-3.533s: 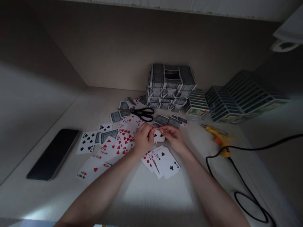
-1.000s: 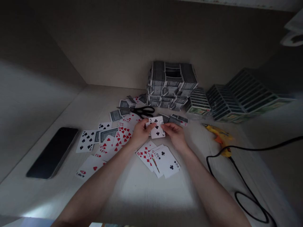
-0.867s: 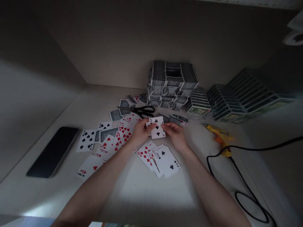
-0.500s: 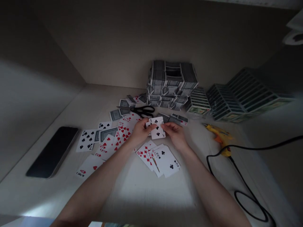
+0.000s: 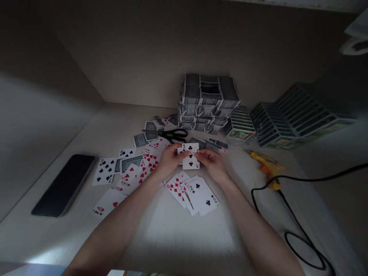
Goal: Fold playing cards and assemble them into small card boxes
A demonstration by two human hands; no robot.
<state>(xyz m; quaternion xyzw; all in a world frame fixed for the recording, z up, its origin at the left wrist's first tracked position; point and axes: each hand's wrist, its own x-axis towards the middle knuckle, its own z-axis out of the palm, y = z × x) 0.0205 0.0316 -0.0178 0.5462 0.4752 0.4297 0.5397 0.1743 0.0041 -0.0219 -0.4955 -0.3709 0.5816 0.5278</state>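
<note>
Table (image 5: 178,234); card-built structure (image 5: 208,101) at rear; fanned card pile (image 5: 202,197), nearer. Left hand (image 5: 171,161): thumb clamping three of clubs (image 5: 191,162). Right hand (image 5: 212,161): pinching its right edge. Card: between hands, beyond pile; uneven thumb pressure could skew or crease it.

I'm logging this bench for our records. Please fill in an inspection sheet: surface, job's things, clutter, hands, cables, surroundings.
Surface: pale tabletop, partly shadowed.
Job's things: three of clubs, face up, overlapping a second card.
Clutter: loose cards, fanned card pile, scissors, phone, glue gun.
Hands: left hand holds both cards; right hand at their right edge, grip unclear.
Cables: black cable, looped at right, crossing the glue gun.
Surroundings: back wall, card-patterned box before it, slatted stacks at right.
</note>
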